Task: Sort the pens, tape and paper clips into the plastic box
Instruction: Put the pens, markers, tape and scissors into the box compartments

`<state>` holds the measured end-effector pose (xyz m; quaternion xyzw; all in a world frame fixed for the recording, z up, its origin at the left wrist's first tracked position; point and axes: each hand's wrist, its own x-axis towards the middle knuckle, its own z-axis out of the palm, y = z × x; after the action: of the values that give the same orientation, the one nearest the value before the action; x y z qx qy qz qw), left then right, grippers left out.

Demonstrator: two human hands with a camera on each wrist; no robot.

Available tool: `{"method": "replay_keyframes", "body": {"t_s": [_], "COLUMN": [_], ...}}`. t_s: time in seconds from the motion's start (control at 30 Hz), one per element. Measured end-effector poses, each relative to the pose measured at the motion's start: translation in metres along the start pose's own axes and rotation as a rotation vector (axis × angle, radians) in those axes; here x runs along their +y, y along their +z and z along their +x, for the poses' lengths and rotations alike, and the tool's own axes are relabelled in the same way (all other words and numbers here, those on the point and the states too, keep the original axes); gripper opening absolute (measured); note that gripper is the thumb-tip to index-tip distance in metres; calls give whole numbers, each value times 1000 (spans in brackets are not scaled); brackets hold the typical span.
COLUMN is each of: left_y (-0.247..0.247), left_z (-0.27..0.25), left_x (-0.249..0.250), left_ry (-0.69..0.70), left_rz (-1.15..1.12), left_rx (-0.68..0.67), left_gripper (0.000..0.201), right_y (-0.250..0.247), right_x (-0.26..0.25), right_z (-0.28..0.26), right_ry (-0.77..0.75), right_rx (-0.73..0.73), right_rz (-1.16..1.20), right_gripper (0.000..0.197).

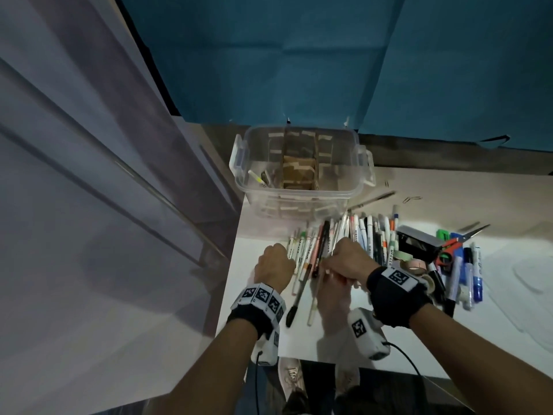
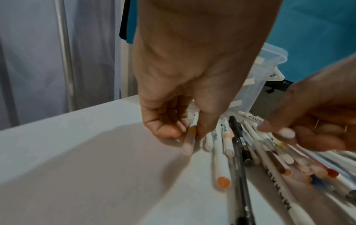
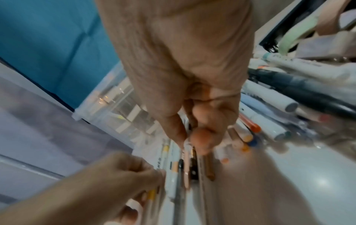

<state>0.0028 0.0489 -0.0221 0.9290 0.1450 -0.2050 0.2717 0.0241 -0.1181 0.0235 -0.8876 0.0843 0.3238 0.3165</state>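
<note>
Clear plastic box [image 1: 302, 175] at table's far edge: cardboard dividers; yellow-tipped marker [image 1: 256, 178] in left compartment. Pen pile [image 1: 353, 235] just before box. Left hand [image 2: 179, 91] pinches yellow-banded pen [image 2: 189, 137]; right hand [image 3: 192, 91] pinches thin pen [image 3: 186, 146].

Pens fanned on my white table, clear plastic box [image 1: 302, 187] just beyond them.

Under my left hand [image 1: 273, 265], a yellow-banded white pen [image 2: 189, 137] sits pinched between thumb and fingers; my right hand [image 1: 350, 260] pinches a thin clear pen [image 3: 187, 146] in the heap [image 1: 353, 235]. Tape rolls [image 1: 414, 263] lie right of that grip, paper clips [image 1: 411, 199] farther beyond. The box holds a yellow-tipped pen [image 1: 257, 178] in its left compartment.
</note>
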Motion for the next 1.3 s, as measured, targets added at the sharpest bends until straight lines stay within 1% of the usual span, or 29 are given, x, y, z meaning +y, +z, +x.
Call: {"method": "replay_keyframes", "body": {"t_s": [0.1,0.17,0.23,0.37,0.43,0.5,0.53,0.63,0.7,0.8,0.87,0.93,1.0,1.07,1.13,1.23,1.3], "left_y": [1,2,0,-4,-7,-9,-10,-12,-11,-11,-14,-16,-18,-22,-26,-27,-27], "left_z": [2,2,2,4,4,4,4,7,10,15,17,20,21,22,25,26,23], "left_x": [-8,-13,-21,-37,-43,-47,-48,-51,-53,-53,-50,-48,-50,-54,-62,-70,-69], "left_ry": [-6,-16,-32,-40,-53,-60,-63,-60,-53,-46,-29,-26,-32,-29,-27,-38,-29], "left_rz": [9,-5,-20,-15,-20,-20,-18,-23,-15,-18,-16,-8,-29,-50,-40,-48,-62], "left_rx": [-4,-4,0,29,46,58,57,54,37,11,-5,-23,-41,-43,-26,21,35], "left_gripper": [13,12,11,12,11,12,14,18,18,20,24,27,26,18,14,17,21], "right_y": [-3,3,18,49,60,67,69,71,71,74,77,78,77,74,74,82,90], "right_x": [-12,-19,-25,-34,-39,-45,-47,-53,-55,-61,-68,-73,-75,-71,-68,-69,-73], "right_z": [-8,-9,-8,0,5,9,11,24,30,39,43,45,47,48,49,47,45], "right_ry": [-26,-31,-21,-94,-95,-60,-48,-92,-112,-108,-105,-91,-63,-39,-39,-59,-70], "right_rx": [-89,-136,-138,-3,6,-33,-32,57,122,130,112,93,87,91,106,114,129], "right_rz": [176,282,344,224,149,92,73,-46,-144,-231,-238,-211,-149,-96,-48,12,5], "right_gripper": [26,19,11,16,18,16,20,33,33,26,22,24,19,16,22,23,22]}}
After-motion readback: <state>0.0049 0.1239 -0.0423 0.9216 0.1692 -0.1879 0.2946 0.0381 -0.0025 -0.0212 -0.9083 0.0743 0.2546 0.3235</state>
